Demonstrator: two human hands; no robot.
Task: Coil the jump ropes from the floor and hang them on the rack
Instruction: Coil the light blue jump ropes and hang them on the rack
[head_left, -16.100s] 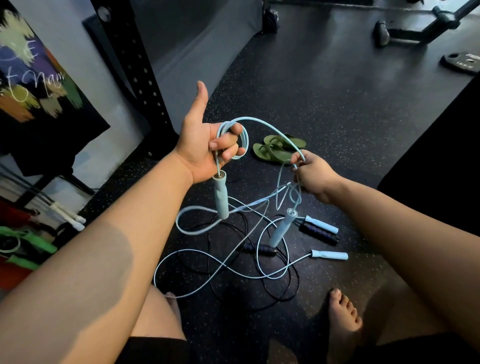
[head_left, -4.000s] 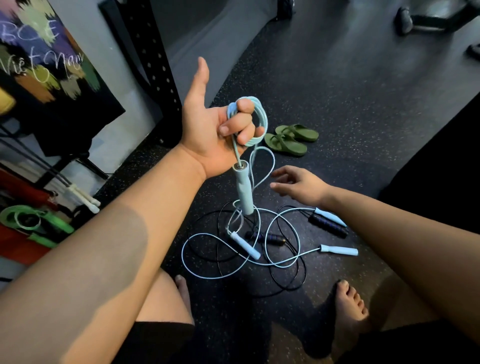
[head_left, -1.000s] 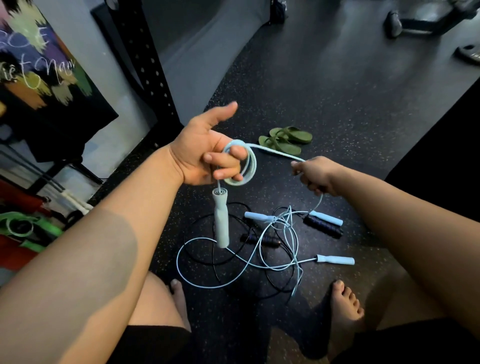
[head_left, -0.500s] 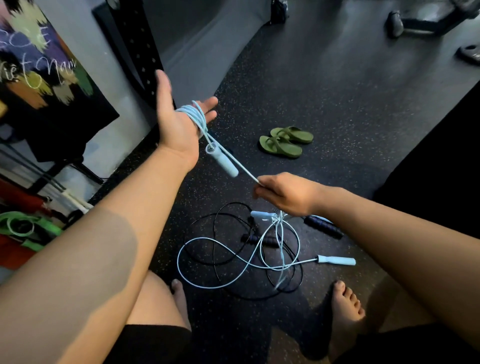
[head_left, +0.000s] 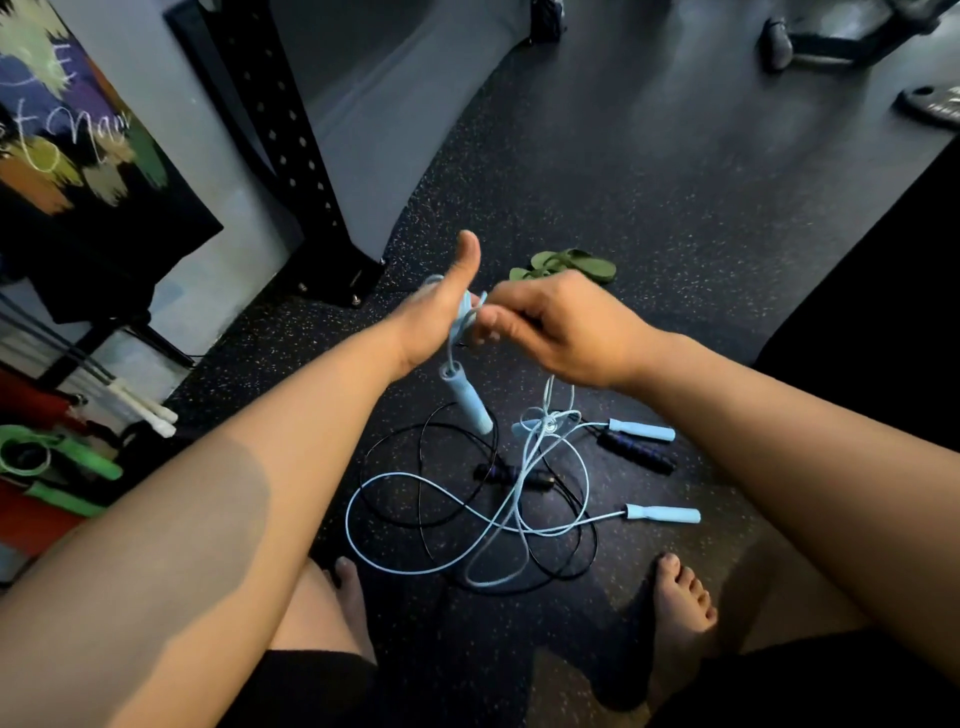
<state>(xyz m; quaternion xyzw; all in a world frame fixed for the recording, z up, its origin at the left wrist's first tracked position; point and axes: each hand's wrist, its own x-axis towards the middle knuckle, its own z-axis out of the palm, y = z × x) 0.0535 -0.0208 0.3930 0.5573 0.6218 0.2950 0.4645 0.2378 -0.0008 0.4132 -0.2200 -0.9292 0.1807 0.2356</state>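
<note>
Blue rope (head_left: 464, 312), a light sky blue, sits in a small coil in the left hand (head_left: 436, 322). That hand is held up in front with its thumb sticking straight up. The right hand (head_left: 571, 327) is just beside it and touches it. Its fingers are curled, and its thumb and fingers pinch the blue rope right at the coil. So the two hands are together, and both grip the same rope. I cannot see the left hand's fingers well, because the right hand covers them. One blue handle (head_left: 467, 402) hangs just under the left hand, tilted, up off the floor (head_left: 649, 171). From under the right hand a thin bit of the blue rope drops down to a messy pile (head_left: 467, 519) on the floor, below both hands. In that pile, light blue loops lie mixed up with a black rope (head_left: 423, 447). A knot of blue loops (head_left: 545, 423) sits right under the right hand. Two more blue handles lie flat on the floor below the right arm, one near (head_left: 641, 430) and one lower down (head_left: 662, 514). A dark handle (head_left: 636, 453) lies just beside the nearer one, and another dark handle (head_left: 501, 472) lies in the middle of the pile. Green sandals (head_left: 571, 262) lie on the floor just past the right hand. A black post with holes (head_left: 280, 130) stands past the left hand, off to its left. Green bands (head_left: 67, 460) and white handles (head_left: 148, 413) lie far out to the left of the left arm. Two bare feet (head_left: 680, 597) stand on the floor under the arms, one on each side of the pile.
</note>
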